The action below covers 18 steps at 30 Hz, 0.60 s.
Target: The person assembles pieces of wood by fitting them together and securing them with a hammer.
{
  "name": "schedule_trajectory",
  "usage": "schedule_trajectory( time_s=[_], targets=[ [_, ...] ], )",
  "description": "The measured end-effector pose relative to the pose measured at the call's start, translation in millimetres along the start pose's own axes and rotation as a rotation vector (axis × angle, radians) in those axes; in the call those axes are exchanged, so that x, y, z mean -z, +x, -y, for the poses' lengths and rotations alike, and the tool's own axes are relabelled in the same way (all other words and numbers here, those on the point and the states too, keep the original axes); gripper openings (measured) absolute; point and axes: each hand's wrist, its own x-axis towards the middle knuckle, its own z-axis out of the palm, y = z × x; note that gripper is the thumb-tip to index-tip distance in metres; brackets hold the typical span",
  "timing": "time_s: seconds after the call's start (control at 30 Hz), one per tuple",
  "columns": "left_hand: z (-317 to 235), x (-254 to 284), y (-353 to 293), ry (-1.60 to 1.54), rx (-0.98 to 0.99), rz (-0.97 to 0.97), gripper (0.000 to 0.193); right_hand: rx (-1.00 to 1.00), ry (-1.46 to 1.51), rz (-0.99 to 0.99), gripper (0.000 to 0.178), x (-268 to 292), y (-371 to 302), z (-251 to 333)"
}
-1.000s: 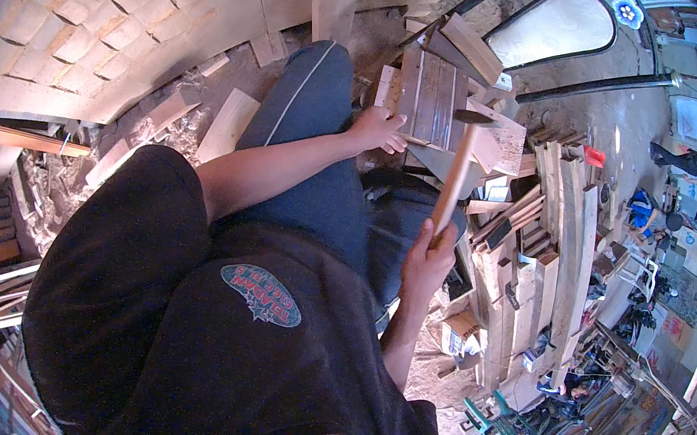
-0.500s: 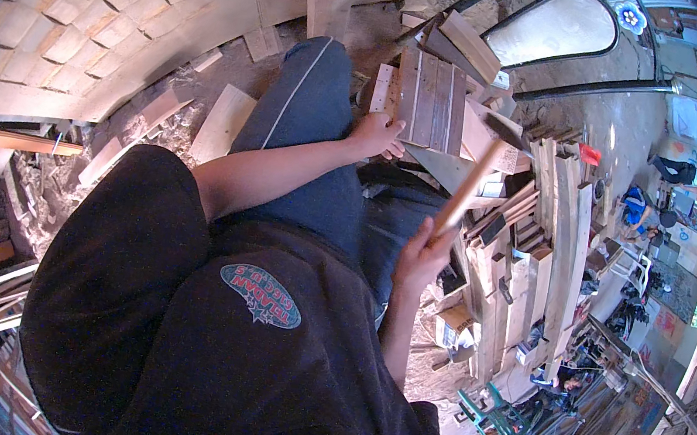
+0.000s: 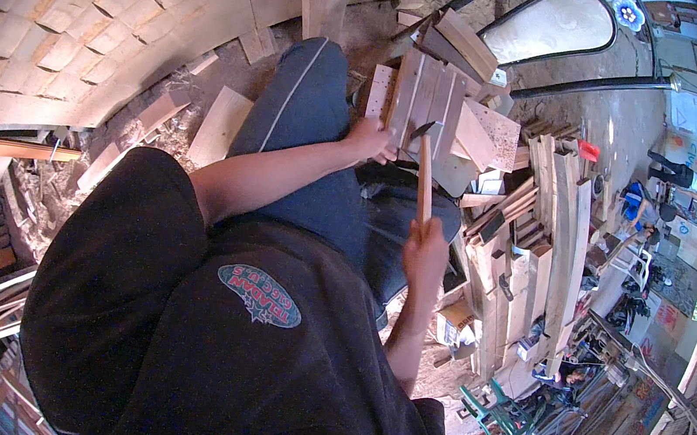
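Observation:
My right hand (image 3: 426, 244) is closed around the wooden handle of a hammer (image 3: 426, 179). The hammer's dark head is over the near part of a brown slatted wooden panel (image 3: 422, 95); whether it touches the wood I cannot tell. At the panel's near left corner is my left hand (image 3: 369, 141), fingers curled in against its edge. Whatever may be pinched between those fingertips is too small to make out. The panel lies just beyond my knees, and a pale strip with a row of small holes (image 3: 380, 90) shows along its left side.
Offcuts and a speckled pale board (image 3: 493, 138) lie right of the panel. Long planks (image 3: 560, 245) are stacked farther right, with a red object (image 3: 588, 150) near their far end. A black-framed pane (image 3: 554, 26) lies beyond. Two people (image 3: 636, 207) are in the right background.
The hammer has swung down and left, from raised beside the panel to over it. My right hand moved slightly with it. The panel has tilted slightly; my left hand stays at its corner.

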Motion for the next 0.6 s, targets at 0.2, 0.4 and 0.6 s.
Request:
schedule_trajectory(
  time_s=[0.2,0.4,0.6],
  targets=[
    [-8,-8,-6,0.065,-0.051,-0.01,0.037,-0.05,0.433,-0.442,0.023,15,-19,23],
    [-14,-3,-9,0.096,-0.049,-0.006,0.035,-0.11,-0.025,-0.073,0.022,4,-8,14],
    [-6,-7,-4,0.155,-0.078,-0.03,0.035,-0.117,0.329,-0.306,0.023,21,-20,33]
  ],
)
